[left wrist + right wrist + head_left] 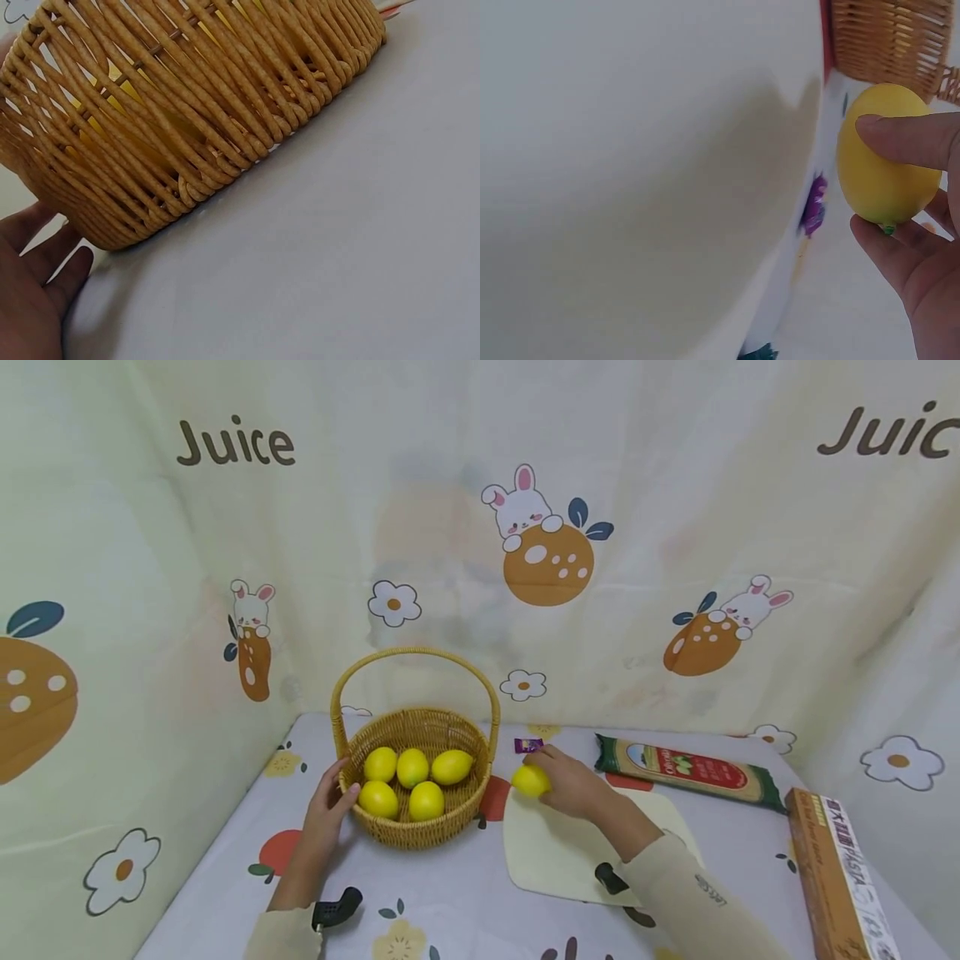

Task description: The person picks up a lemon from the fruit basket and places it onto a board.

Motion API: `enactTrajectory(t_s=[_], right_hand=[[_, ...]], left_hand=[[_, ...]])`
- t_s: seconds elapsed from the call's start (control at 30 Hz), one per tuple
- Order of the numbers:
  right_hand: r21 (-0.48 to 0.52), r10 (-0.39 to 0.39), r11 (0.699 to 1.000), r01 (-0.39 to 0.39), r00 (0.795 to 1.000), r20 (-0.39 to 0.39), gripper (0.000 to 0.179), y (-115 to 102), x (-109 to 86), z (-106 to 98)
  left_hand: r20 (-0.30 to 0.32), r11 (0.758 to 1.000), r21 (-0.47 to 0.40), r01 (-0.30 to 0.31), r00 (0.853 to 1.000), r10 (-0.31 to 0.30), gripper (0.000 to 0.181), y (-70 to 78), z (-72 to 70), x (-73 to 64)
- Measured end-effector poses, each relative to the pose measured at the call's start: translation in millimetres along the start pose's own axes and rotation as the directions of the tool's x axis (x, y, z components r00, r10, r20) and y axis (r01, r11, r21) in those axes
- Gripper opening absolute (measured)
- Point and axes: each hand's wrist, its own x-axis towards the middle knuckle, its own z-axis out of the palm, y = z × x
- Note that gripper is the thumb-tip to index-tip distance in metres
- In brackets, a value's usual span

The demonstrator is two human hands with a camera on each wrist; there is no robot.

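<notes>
My left hand (331, 800) rests against the left side of a woven wicker basket (412, 835) with a tall arched handle. In the left wrist view its fingers (69, 277) lie fairly straight along the basket's outer wall. Several yellow lemons (412, 768) sit inside the basket. Another lemon (530, 781) is pinched between the thumb and fingers of my right hand (573, 783), above the back left part of a cream cutting board (540, 860). The right wrist view shows the thumb pressed on this lemon (885, 176) and its green tip pointing toward the fingers.
A small purple wrapped packet (528, 745) lies behind the board. At the back right is a long pasta bag (690, 768) with a red label, and an orange and white pasta box (840, 877) stands along the right side. A patterned cloth covers the table.
</notes>
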Motion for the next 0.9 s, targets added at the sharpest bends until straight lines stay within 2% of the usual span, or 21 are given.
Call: enactTrajectory(t_s=[0.2,0.47,0.73,0.9], right_hand=[[0.026,0.05,0.998,-0.05,0.999,0.002,0.054,16,-4.2,13],[0.05,0.113,0.992,-0.115,0.993,0.039,0.056,21,-9.0,17],[0.059,0.139,0.988,-0.145,0.986,0.087,0.064,24,-6.1,15],[0.055,0.099,0.993,-0.104,0.991,0.091,0.064,18,-2.7,5]], left_hand=[[-0.007,1.0,0.001,0.013,1.0,-0.013,0.061,-3.0,0.9,-0.4],[-0.003,1.0,-0.008,0.016,1.0,-0.016,0.06,-1.8,1.2,-1.2],[-0.014,1.0,0.007,0.012,1.0,-0.012,0.059,-4.4,1.2,0.2],[-0.026,1.0,0.014,-0.006,1.0,0.006,0.059,-1.9,2.2,1.3]])
